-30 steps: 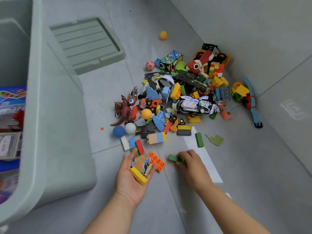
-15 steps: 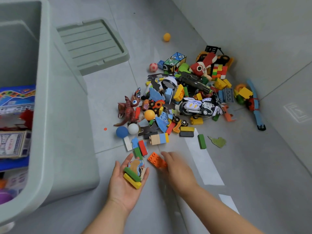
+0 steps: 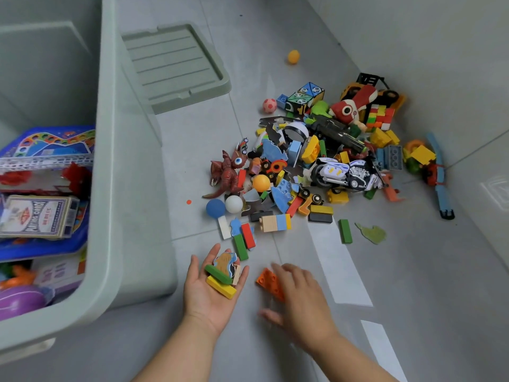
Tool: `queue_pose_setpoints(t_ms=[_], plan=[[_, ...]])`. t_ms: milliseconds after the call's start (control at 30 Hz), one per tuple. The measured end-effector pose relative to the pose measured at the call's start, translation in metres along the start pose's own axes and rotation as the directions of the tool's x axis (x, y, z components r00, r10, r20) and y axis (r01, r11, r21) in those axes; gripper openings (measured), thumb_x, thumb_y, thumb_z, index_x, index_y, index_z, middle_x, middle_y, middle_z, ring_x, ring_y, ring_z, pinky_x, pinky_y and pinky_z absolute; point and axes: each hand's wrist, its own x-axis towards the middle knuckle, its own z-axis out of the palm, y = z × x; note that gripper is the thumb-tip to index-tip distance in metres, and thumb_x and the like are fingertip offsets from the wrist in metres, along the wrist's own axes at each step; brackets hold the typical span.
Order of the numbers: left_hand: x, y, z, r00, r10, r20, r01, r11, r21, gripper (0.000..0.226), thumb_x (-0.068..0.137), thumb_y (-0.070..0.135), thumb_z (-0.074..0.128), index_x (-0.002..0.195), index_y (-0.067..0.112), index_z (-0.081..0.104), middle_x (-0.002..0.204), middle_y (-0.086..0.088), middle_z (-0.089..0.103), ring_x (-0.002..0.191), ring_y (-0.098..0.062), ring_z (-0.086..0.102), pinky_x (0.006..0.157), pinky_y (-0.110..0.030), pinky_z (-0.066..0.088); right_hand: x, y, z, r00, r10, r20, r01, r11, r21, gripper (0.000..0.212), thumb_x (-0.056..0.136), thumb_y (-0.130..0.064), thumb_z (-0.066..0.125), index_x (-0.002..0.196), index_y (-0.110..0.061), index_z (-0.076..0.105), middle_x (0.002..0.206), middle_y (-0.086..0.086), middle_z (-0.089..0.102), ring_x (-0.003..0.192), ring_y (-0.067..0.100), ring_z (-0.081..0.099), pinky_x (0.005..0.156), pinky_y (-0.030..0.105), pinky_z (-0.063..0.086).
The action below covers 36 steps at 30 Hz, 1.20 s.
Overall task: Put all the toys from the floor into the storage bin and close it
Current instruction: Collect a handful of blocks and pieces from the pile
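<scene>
Collecting phase: left hand (image 3: 203,303) palm-up, fingers loose, carrying small blocks (image 3: 221,290), right hand (image 3: 301,297) over orange brick (image 3: 265,281) (blurred, grip unclear), toy pile (image 3: 303,166) ahead of both, storage bin (image 3: 110,188) left of left hand; likely next: pinch brick, unload into bin.

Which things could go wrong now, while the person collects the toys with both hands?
The left hand lies palm up with a green block, a yellow block and a puzzle piece loosely stacked; adding the orange brick under the right hand or tilting toward the storage bin may spill them.
The small orange ball lies apart from the pile and could be overlooked.
</scene>
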Motion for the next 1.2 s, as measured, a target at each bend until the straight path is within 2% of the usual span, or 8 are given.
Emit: queue_pose_setpoints(t_ms=[200,333,467,667,767,900,1033,1200], plan=[[-0.001,0.002,-0.002,1.000,-0.023,-0.001,0.023,1.000,0.018,0.051,0.090,0.055,0.041,0.113,0.016,0.063,0.112,-0.018,0.064,0.099,-0.033,0.060,0.077,-0.047,0.049,0.003,-0.020,-0.014,0.970,0.208,-0.123,-0.131,0.880,0.456,0.044,0.087,-0.043,0.054,0.127,-0.030,0.043,0.113,-0.010,0.047,0.102,0.003,0.047,0.090,0.016,0.042],[-0.001,0.006,0.002,0.992,-0.081,0.098,0.075,0.995,0.063,0.061,0.084,0.066,0.037,0.111,0.020,0.066,0.101,-0.015,0.072,0.083,-0.031,0.069,0.073,-0.042,0.055,-0.001,-0.080,-0.036,0.995,0.036,-0.091,0.032,0.758,0.651,0.053,0.072,-0.047,0.069,0.120,-0.035,0.050,0.098,-0.026,0.044,0.092,-0.004,0.048,0.077,0.005,0.038],[0.000,0.013,0.007,0.993,-0.037,0.116,0.033,0.999,0.031,0.048,0.091,0.054,0.037,0.098,0.019,0.068,0.098,-0.015,0.072,0.080,-0.029,0.069,0.076,-0.040,0.053,0.018,-0.082,-0.041,0.987,0.019,-0.157,0.079,0.803,0.591,0.057,0.075,-0.072,0.046,0.111,-0.030,0.059,0.098,-0.023,0.042,0.088,-0.007,0.046,0.075,0.009,0.039],[-0.005,0.021,0.001,0.997,0.037,0.068,-0.034,0.998,-0.046,0.042,0.094,0.046,0.041,0.093,0.015,0.068,0.087,-0.014,0.073,0.092,-0.029,0.063,0.081,-0.044,0.054,0.088,-0.056,-0.023,0.987,-0.068,0.147,0.061,0.997,0.051,0.057,0.091,-0.038,0.051,0.142,-0.030,0.025,0.142,0.005,0.030,0.126,0.025,0.035,0.090,0.035,0.043],[-0.008,0.021,-0.004,0.999,0.034,0.040,-0.032,0.999,-0.042,0.042,0.094,0.046,0.041,0.096,0.014,0.068,0.094,-0.015,0.070,0.094,-0.029,0.061,0.079,-0.044,0.055,0.098,-0.056,-0.005,0.973,-0.121,0.198,0.144,0.984,-0.105,0.051,0.092,-0.025,0.051,0.139,-0.023,0.032,0.145,0.008,0.024,0.132,0.028,0.025,0.089,0.039,0.045],[-0.012,0.021,-0.004,1.000,0.019,0.016,-0.019,1.000,-0.016,0.043,0.094,0.047,0.039,0.100,0.015,0.067,0.108,-0.017,0.064,0.097,-0.030,0.059,0.084,-0.048,0.051,0.087,-0.036,-0.006,1.000,0.013,0.012,-0.015,0.986,0.163,0.041,0.088,-0.020,0.056,0.129,-0.021,0.049,0.131,0.001,0.041,0.121,0.022,0.041,0.090,0.030,0.046],[-0.018,0.009,0.013,0.998,-0.021,0.054,0.019,0.999,0.038,0.044,0.093,0.049,0.039,0.102,0.017,0.068,0.111,-0.017,0.064,0.093,-0.030,0.062,0.079,-0.046,0.050,0.041,-0.046,-0.054,0.961,0.140,-0.237,0.056,0.743,0.667,0.036,0.079,-0.015,0.069,0.104,-0.038,0.059,0.111,-0.011,0.052,0.098,0.002,0.053,0.070,0.008,0.043],[-0.062,-0.010,0.084,0.958,-0.072,0.277,0.039,0.992,0.124,0.047,0.089,0.056,0.041,0.103,0.021,0.069,0.092,-0.010,0.071,0.086,-0.026,0.070,0.076,-0.038,0.054,-0.004,-0.087,-0.109,0.908,-0.049,-0.416,0.271,0.826,0.494,0.042,0.081,-0.040,0.052,0.123,-0.041,0.046,0.123,-0.022,0.049,0.114,0.001,0.041,0.094,0.008,0.029]])
